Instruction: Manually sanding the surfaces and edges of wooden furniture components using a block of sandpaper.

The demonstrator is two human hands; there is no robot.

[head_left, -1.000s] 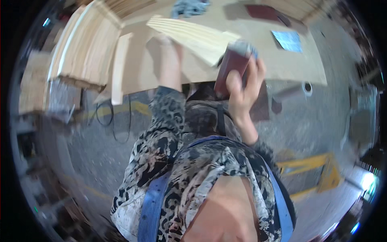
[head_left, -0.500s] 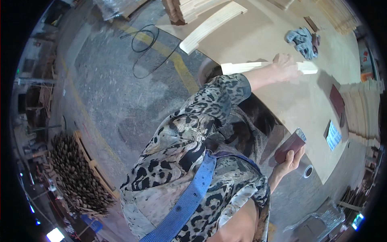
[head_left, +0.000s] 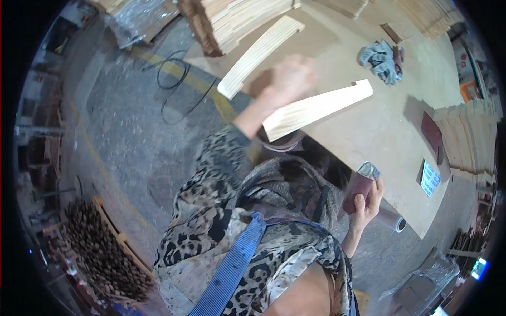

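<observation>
We see 2 loose slats on the tan board tabletop point(head_left: 379, 121), upper ctr of frame: a long pale-yellow curved wooden slat point(head_left: 258, 58) up-left, and a broader pale wooden slat w/ notched end point(head_left: 324, 107) nearer ctr; its lower-left end seems to overhang the edge. L hand point(head_left: 292, 76) is blurred, between the 2; can't tell if open, closed or touching either. R hand point(head_left: 371, 203), lower right of ctr, grips a maroon sandpaper-like block point(head_left: 359, 192), thumb on its face.

Handling (our est.): slats light, stiff, not slippery, hard to break; we'd hold mid-length, by both long edges. Block prob. light, firm, gritty; hold by the sides.

Count: 2 loose slats, 1 block, 1 grey-blue crumpled cloth bundle point(head_left: 379, 60) upper rt, 1 blue written-on sheet point(head_left: 430, 178) rt, min. 3 stacks of pale wooden pieces point(head_left: 466, 142), top & rt.
</observation>
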